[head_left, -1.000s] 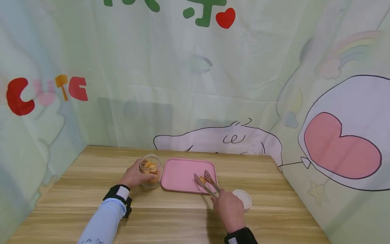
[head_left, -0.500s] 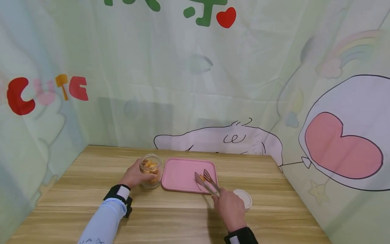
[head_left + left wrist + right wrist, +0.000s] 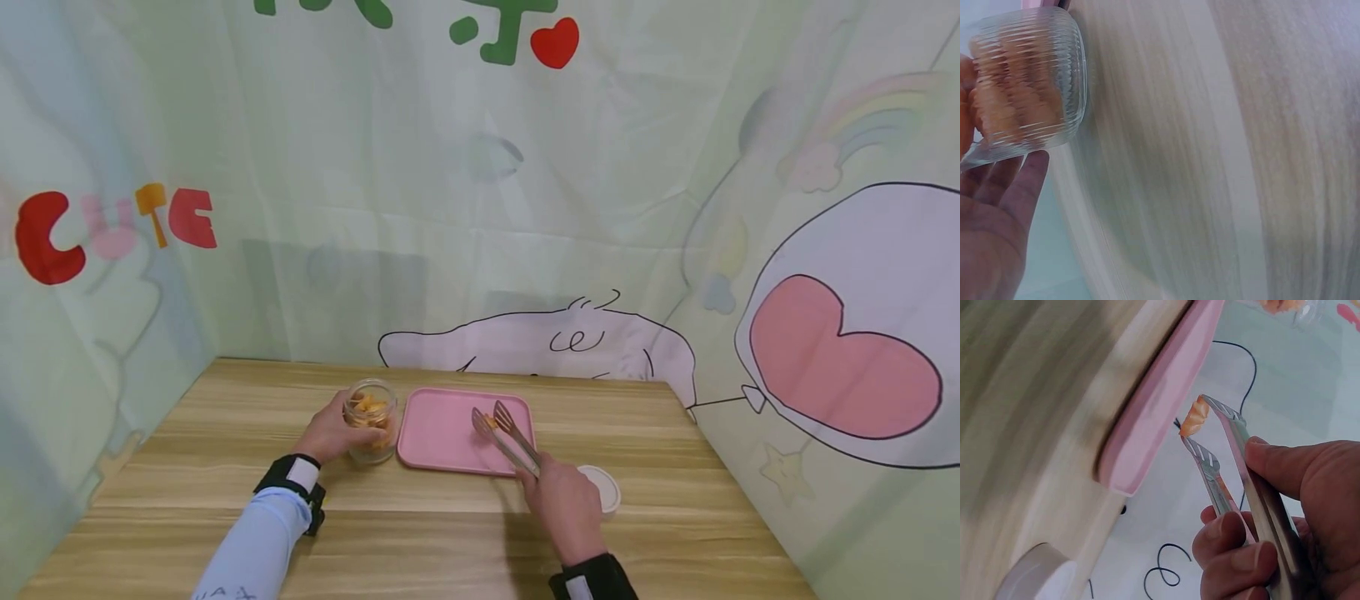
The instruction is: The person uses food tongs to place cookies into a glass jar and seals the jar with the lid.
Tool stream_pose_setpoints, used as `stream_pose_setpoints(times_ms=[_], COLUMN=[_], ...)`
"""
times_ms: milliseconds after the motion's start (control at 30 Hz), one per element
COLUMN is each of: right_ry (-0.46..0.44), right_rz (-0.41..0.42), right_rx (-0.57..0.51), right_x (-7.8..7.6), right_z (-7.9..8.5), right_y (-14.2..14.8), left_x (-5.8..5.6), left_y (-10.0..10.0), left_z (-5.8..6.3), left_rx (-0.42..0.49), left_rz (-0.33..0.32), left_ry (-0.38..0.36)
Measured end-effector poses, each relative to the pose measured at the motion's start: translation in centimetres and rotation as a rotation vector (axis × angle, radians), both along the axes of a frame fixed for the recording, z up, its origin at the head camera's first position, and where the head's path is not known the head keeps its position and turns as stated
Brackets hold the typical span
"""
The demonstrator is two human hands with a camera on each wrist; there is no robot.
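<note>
My left hand (image 3: 332, 431) grips a clear ribbed jar (image 3: 1071, 69) standing at the left of a pink tray (image 3: 442, 429). Orange-brown snack pieces (image 3: 369, 408) fill much of the jar, and its mouth is uncovered. In my right hand (image 3: 562, 504) are metal tongs (image 3: 517, 446) with slotted tips, gripped between thumb and curled fingers. A small orange, ridged snack piece (image 3: 1195, 416) is pinched between the tong tips, over the right part of the tray. The right wrist view shows the piece raised off the tray surface.
A round white lid (image 3: 602, 489) lies on the wooden table (image 3: 420, 542), right of the tray and partly behind my right hand. A printed cloth backdrop (image 3: 337, 208) rises along the table's back and sides.
The tongs with the snack piece have shifted slightly left and toward the back over the tray. My left hand and the jar stay where they were.
</note>
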State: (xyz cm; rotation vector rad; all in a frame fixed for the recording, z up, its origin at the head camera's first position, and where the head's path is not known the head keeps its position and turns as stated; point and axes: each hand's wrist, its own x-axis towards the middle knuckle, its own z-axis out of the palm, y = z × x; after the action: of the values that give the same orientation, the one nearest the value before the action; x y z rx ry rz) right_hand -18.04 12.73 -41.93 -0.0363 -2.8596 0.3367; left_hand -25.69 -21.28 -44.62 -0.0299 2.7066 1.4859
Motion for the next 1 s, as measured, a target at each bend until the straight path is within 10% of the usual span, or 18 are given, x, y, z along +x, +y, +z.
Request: stream_pose_setpoints(times_ms=[1000], right_ry=[0.058], right_rz=[0.131], right_rx=[-0.018], right_x=[-0.6], right_z=[6.3], right_y=[-5.2], left_x=[-0.1], left_y=[0.0], left_z=[-0.2], left_rx=[-0.003], left_rz=[0.004], left_ry=[-0.012])
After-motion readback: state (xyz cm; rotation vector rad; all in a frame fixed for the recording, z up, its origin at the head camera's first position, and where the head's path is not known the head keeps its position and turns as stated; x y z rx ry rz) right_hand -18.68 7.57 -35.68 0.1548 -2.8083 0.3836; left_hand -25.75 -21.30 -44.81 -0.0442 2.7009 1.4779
